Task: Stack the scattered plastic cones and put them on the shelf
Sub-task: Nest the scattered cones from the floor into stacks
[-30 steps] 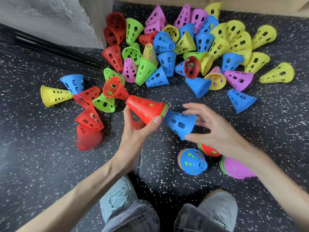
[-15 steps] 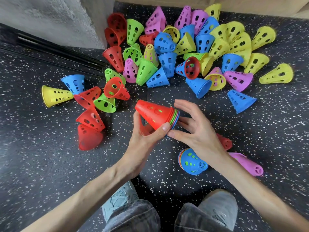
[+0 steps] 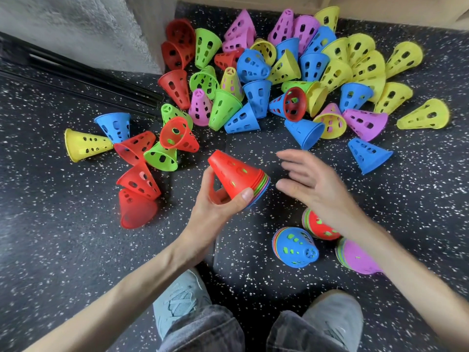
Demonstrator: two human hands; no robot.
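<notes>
Left hand (image 3: 218, 204) grips a nested stack (image 3: 238, 177), red cone outermost, tilted above the floor (image 3: 50, 237). Right hand (image 3: 312, 184) hovers just beside the stack's rim, fingers spread and holding nothing. Loose cones (image 3: 291, 80) lie scattered beyond; three finished stacks (image 3: 295, 247) rest near the shoes (image 3: 177, 303).

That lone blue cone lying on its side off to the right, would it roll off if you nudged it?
The blue cone would probably roll in a curve, not straight, since it lies on its side and tapers. It looks light: thin plastic full of holes. The speckled floor looks rubbery, so it likely wouldn't slide far.
</notes>
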